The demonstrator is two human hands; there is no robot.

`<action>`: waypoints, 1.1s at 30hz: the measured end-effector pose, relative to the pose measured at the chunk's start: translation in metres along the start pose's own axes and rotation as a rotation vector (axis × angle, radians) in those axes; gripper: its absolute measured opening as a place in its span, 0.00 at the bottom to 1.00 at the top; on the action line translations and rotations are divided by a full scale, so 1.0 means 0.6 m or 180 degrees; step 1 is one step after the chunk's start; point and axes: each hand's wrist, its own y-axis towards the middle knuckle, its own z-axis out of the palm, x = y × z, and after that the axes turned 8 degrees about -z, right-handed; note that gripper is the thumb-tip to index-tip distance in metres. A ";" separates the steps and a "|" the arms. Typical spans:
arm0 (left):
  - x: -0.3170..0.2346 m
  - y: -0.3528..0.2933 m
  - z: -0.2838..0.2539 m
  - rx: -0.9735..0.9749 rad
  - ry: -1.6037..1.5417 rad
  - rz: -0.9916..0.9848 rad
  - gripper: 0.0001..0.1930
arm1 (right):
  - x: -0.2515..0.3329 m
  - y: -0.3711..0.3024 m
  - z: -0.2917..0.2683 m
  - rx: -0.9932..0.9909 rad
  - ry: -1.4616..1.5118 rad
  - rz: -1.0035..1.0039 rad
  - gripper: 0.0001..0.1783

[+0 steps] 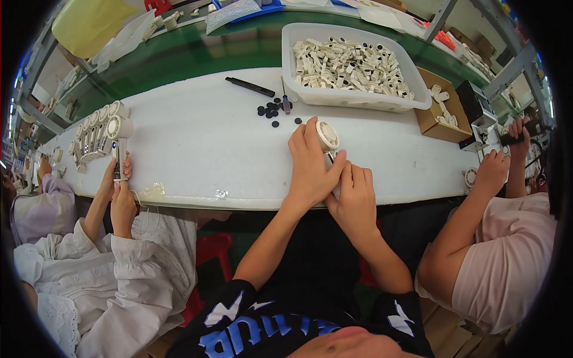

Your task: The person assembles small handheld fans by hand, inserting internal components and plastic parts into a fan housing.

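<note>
A cream handheld fan with a round head (327, 135) is held over the near edge of the white tabletop. My left hand (310, 169) grips it at the neck, fingers reaching up beside the head. Lower down, my right hand (353, 194) closes around the handle, its thumb meeting the left hand. Most of the handle is hidden by both hands. Just beyond them lie several small black round caps (271, 110) and a screwdriver (286, 107) with a purplish handle. Farther back lies a slim black stick-shaped tool (249, 86).
A translucent bin (364, 100) full of small cream parts stands at the back. Right of it are a cardboard box (444, 130) with cream pieces and a black device (476, 110). At left, a co-worker holds a fan (120, 160) near a row of fans (92, 136). Another works at right.
</note>
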 end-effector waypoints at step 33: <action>-0.022 0.006 0.022 0.0125 -0.0117 -0.0393 0.41 | -0.007 -0.038 0.025 -0.0826 -0.0125 0.0407 0.28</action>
